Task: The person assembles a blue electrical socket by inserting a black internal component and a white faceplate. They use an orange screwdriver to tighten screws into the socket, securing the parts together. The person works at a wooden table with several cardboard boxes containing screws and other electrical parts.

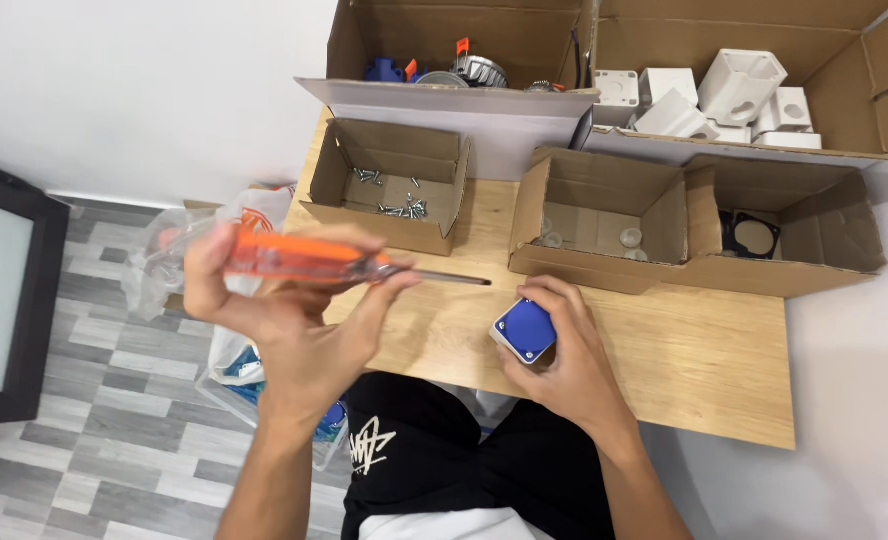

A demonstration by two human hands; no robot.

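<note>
Screwdriver (304, 258), rigid and light, we find clasped in left hand (284, 310); right hand (564, 360) closed around small, hard blue-faced box (525, 329) on worktop (684, 350).

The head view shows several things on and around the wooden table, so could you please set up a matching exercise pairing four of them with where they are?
Things:
1. orange-handled screwdriver
2. blue-faced square white box
3. loose metal screws
4. white plastic housings

Places:
A. in the large cardboard box at the far right
B. held in the left hand
C. in the small open cardboard box at the table's far left
D. under the right hand, on the wooden table

Pairs: 1-B, 2-D, 3-C, 4-A
</note>
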